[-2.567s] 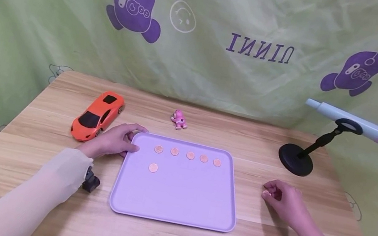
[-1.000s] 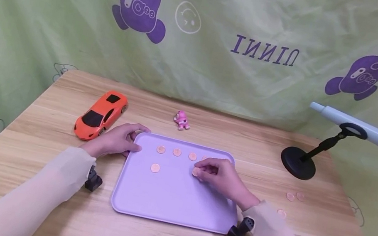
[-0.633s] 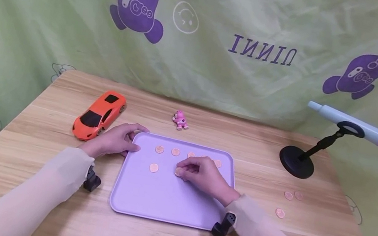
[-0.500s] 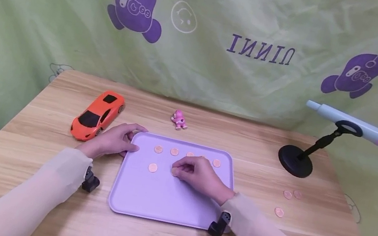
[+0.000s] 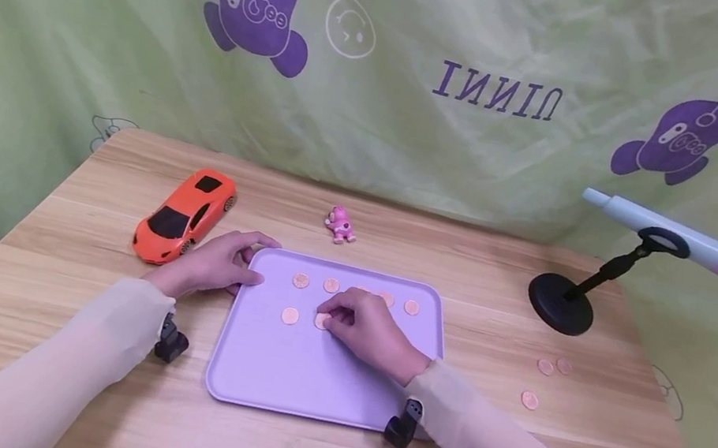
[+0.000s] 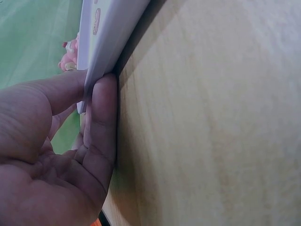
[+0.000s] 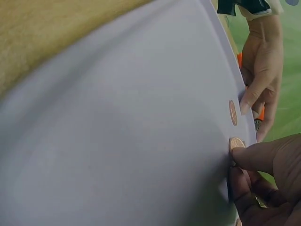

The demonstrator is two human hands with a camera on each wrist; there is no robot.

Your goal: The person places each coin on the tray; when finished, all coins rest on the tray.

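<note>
A lilac tray [image 5: 316, 385] lies on the table, with a row of several copper coins [image 5: 301, 280] along its far side. My left hand [image 5: 218, 263] grips the tray's left rim; in the left wrist view its thumb lies over the edge and a finger sits under it. Between thumb and fingertips my right hand [image 5: 372, 330] pinches a copper coin [image 7: 236, 143] at the tray's surface. Just left of it, a single coin [image 5: 290, 316] lies below the far row. The right hand partly hides that row.
Three loose coins [image 5: 529, 400] lie on the wooden table right of the tray. An orange toy car [image 5: 183, 217] stands at the left, a pink bear figurine [image 5: 340, 225] behind the tray. A blue microphone [image 5: 701, 244] rests on a black stand [image 5: 561, 304] at back right.
My right hand has come from the table at the right, carrying a coin over the tray, then slid left to beside the single coin. My left hand keeps its grip on the rim.
</note>
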